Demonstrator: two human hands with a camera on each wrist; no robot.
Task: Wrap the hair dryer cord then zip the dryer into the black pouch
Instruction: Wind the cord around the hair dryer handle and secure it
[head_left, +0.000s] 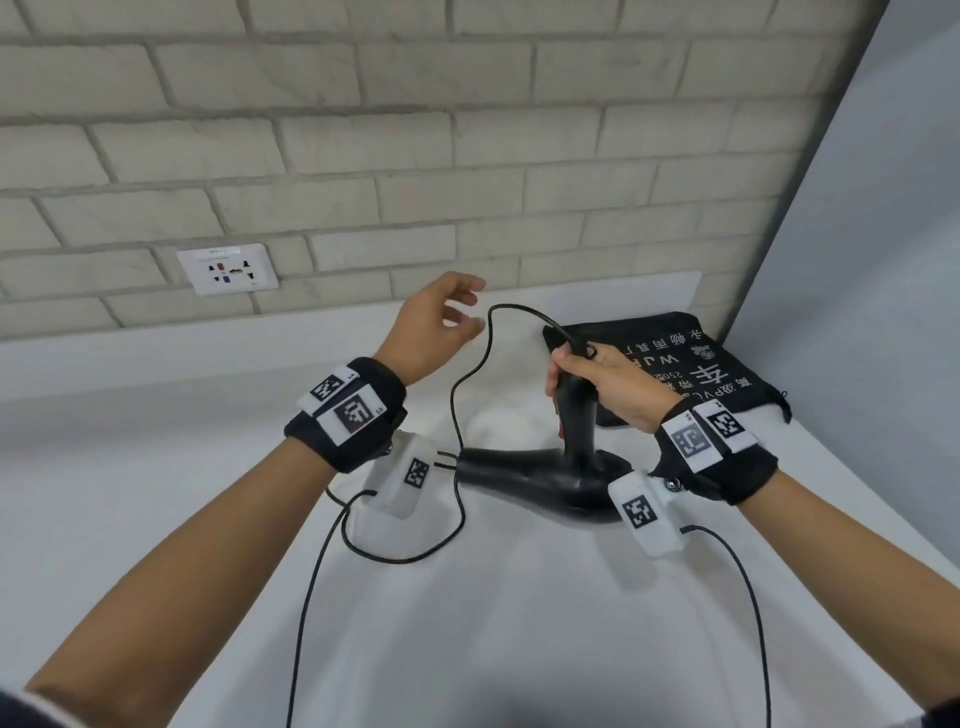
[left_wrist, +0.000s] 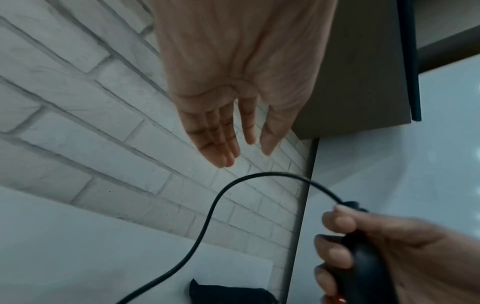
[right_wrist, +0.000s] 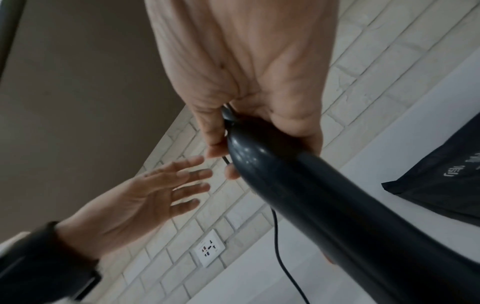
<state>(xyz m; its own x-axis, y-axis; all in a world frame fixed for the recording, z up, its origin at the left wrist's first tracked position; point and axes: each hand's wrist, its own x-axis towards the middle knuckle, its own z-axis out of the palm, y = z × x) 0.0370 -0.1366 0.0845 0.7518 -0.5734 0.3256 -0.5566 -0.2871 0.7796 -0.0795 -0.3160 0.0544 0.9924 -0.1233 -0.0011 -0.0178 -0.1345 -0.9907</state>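
Note:
A black hair dryer (head_left: 540, 478) rests with its barrel on the white counter, handle pointing up. My right hand (head_left: 597, 384) grips the top of the handle (right_wrist: 298, 185), where the black cord (head_left: 470, 374) comes out. The cord arches up to the left, drops past the nozzle and loops on the counter; its plug prongs (head_left: 445, 459) show by the nozzle. My left hand (head_left: 441, 322) hovers open just left of the cord's arch, fingers spread (left_wrist: 221, 142), not touching it. The black pouch (head_left: 691, 364) with white print lies flat behind the dryer at the right.
A white brick wall runs behind the counter (head_left: 519, 623), with a white wall socket (head_left: 227, 268) at the left. A grey side panel (head_left: 883, 260) closes in the right. Thin cables (head_left: 311, 597) from my wrist cameras trail over the counter's front.

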